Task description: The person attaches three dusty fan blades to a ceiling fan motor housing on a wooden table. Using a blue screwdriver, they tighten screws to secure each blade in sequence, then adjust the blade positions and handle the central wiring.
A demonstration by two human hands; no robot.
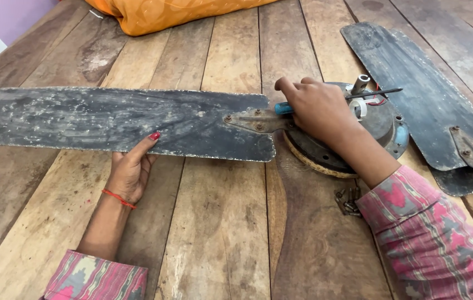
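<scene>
blade-fastening step: left hand [131, 172] lies open steadying the fan blade [108, 119], right hand [317, 108] has its grip closed on a blue-handled screwdriver [284, 108] at the blade bracket [256, 119]; the next move likely calls for keeping the tip seated on a screw.

Bare planks [220, 222] near; fan blade [108, 119] blocks beyond.

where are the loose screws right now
In the head view, the loose screws lie in a small pile on the wooden table, just below the fan motor, beside the right sleeve.

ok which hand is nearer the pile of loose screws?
Right. The right hand holds the blue-handled screwdriver on the fan motor, just above the loose screws. The left hand steadies the fan blade edge, far off to the left.
</scene>
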